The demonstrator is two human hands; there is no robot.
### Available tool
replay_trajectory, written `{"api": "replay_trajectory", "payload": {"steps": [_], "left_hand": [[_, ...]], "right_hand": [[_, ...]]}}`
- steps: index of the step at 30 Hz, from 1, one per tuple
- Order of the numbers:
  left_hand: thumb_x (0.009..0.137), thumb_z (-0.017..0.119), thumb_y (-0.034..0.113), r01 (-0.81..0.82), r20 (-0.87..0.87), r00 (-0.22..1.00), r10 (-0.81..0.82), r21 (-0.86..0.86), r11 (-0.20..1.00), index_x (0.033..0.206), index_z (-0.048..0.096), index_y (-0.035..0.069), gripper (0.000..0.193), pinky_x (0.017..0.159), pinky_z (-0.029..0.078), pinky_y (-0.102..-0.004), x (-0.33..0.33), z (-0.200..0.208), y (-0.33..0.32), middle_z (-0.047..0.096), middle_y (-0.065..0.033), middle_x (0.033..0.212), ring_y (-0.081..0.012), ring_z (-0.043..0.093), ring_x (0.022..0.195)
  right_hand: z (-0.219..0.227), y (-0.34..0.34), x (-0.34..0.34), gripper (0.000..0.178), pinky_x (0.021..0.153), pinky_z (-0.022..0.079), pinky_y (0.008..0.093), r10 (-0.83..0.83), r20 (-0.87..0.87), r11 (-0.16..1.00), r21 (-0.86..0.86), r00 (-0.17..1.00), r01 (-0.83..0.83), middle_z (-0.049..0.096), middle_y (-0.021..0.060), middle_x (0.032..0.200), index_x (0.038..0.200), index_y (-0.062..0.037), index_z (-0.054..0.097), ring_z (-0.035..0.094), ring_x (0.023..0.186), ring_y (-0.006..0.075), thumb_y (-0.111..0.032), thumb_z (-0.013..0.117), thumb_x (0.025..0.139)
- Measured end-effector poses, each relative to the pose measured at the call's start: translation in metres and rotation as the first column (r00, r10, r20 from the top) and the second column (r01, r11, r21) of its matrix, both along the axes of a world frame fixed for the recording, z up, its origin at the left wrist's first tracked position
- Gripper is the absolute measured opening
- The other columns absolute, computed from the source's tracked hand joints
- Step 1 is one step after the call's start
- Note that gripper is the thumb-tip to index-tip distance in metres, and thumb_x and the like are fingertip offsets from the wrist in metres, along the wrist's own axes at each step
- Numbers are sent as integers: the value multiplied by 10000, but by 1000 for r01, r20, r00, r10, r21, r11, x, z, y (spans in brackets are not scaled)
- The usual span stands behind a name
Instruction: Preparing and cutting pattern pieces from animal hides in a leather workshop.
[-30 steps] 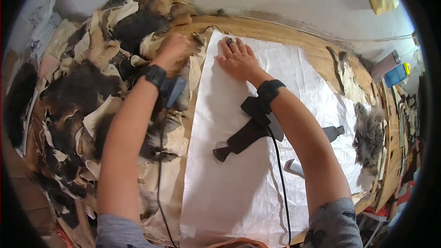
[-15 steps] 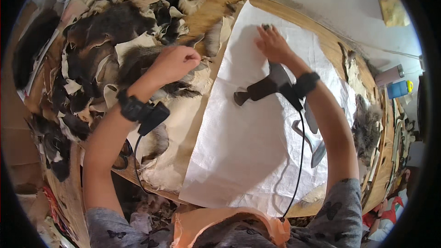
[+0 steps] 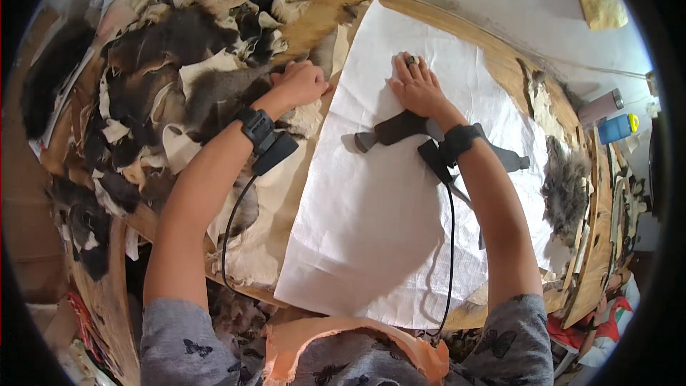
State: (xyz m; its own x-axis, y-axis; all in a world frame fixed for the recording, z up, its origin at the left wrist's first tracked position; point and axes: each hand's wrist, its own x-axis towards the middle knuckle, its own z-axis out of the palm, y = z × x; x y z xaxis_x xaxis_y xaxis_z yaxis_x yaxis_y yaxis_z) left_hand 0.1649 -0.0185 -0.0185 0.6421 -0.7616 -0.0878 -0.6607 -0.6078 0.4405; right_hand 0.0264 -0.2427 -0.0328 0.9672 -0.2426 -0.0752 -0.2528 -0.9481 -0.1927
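A large white sheet [image 3: 343, 243], woven-looking and creased, lies slantwise over the wooden table. Flat on its upper part rests my right hand [image 3: 418, 87], fingers stretched out, a ring on one of them. Just below that hand is a dark tool-like shape [image 3: 396, 129]; I cannot tell whether it is printed on the sheet or lying there. My left hand [image 3: 301, 83] is closed, knuckles up, over a pale-and-dark fur hide [image 3: 275, 193] beside the sheet's left edge. What its curled fingers hold, if anything, is hidden. Each wrist wears a black strapped device with a cable.
Overlapping fur scraps [image 3: 171, 50] in black, brown and cream cover the left of the table. A grey fur piece [image 3: 566, 186] lies beyond the sheet's right edge. Further right stand a blue bottle [image 3: 616, 129] with a yellow cap and a pinkish bottle [image 3: 600, 106].
My left hand has moved right, up to the sheet's edge. My right hand has come slightly nearer and presses flat. The sheet has shifted a little left in view.
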Motion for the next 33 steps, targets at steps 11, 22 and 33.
{"api": "replay_trajectory", "payload": {"steps": [11, 22, 33], "left_hand": [[750, 636, 324, -118, -427, 888, 171, 149, 982, 609, 577, 0, 358, 442, 410, -295, -98, 69, 40, 542, -76, 510, -137, 518, 421], [701, 632, 343, -149, -208, 969, 133, -64, 987, 565, 572, 4, 370, 515, 411, -385, -116, 41, 53, 524, -180, 538, -330, 534, 519], [697, 643, 269, -217, -276, 947, 164, -174, 960, 568, 562, 1, 307, 466, 390, -303, -115, 28, 58, 496, -82, 457, -137, 481, 436]], "right_hand": [[-4, -9, 1, 600, 1059, 119, 471, -35, -15, 999, -23, 999, 34, 147, 133, 1440, 1385, -152, 175, 98, 1327, 361, -455, 308, 885], [-14, -12, -4, 590, 1032, 192, 492, 55, 132, 993, -110, 990, -41, 253, 156, 1394, 1353, -115, 267, 208, 1283, 393, -443, 367, 874], [-8, -11, 3, 554, 1038, 147, 507, 35, 23, 999, 12, 999, -35, 200, 150, 1421, 1370, -200, 229, 131, 1302, 420, -421, 356, 878]]}}
